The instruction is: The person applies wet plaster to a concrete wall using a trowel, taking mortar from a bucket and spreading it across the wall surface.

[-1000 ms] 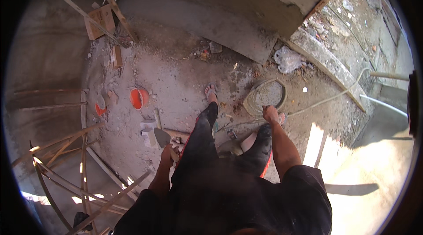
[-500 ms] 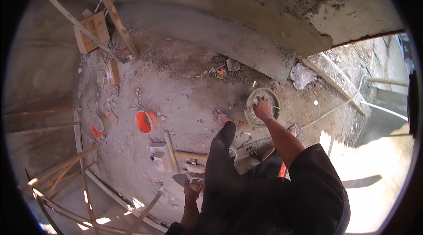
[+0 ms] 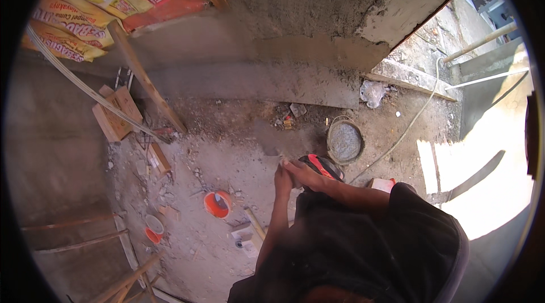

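My left hand (image 3: 282,182) and right hand (image 3: 301,173) meet in front of my body, their fingers closed and close together. Just beyond the fingertips shows the grey, blurred blade of a trowel (image 3: 270,149), which appears to be in my left hand; its handle is hidden. Whether my right fingers grip anything cannot be made out. To the right of the hands stands a dark round bucket (image 3: 331,147) holding grey wet mortar (image 3: 344,141), its wire handle raised at the far side. A black and red item (image 3: 321,165) lies beside my right wrist, partly covered.
Two orange buckets (image 3: 213,206) (image 3: 152,236) stand at left. A wooden prop (image 3: 145,76) leans near a cardboard box (image 3: 118,114). A plastic bag (image 3: 373,93) lies by the wall's foot. A hose (image 3: 411,132) crosses the ground at right. Rubble litters the floor.
My right hand has left the mortar bucket and come to my left hand. The left hand with the trowel has risen toward the middle. The view has tilted up toward the wall.
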`<state>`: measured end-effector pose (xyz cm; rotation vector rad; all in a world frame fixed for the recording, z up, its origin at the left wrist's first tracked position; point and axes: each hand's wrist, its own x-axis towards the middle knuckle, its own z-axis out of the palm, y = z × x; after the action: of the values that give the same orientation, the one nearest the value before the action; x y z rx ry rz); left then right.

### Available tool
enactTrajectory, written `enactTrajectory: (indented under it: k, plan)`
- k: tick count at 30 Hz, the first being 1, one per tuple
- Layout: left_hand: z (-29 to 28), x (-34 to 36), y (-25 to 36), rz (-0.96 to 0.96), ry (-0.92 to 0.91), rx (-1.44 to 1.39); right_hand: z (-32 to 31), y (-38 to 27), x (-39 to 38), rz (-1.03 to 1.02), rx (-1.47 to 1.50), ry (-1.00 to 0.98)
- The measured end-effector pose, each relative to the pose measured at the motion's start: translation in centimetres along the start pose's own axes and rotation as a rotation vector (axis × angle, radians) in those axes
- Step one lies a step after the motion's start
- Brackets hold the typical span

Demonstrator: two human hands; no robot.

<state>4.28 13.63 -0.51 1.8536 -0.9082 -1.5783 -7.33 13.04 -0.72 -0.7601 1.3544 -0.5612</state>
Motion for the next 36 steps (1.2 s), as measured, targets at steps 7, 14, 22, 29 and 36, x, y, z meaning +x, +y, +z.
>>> enactTrajectory:
  k: [7, 14, 22, 29, 36]
  plan:
    - [-1.4, 3.6, 4.8, 0.25, -0.507, 0.199, -3.0, -3.2, 3.9, -0.098, 0.326, 0.449]
    - [-14.6, 12.0, 0.0, 0.2, -0.336, 0.625, -6.7, 2.3, 6.7, -0.248, -0.409, 0.878]
    - [-30.7, 23.3, -2.6, 0.282, -0.122, 0.924, -2.0, 8.6, 2.5, -0.117, -0.414, 1.211]
    - [-33.7, 28.0, -0.5, -0.123, -0.114, 0.701, 3.7, 15.6, -4.4, 0.483, 0.075, 1.123]
    - [-24.2, 37.5, 10.0, -0.018, 0.063, 0.491, -2.1, 21.6, -6.6, 0.726, -0.337, 0.969]
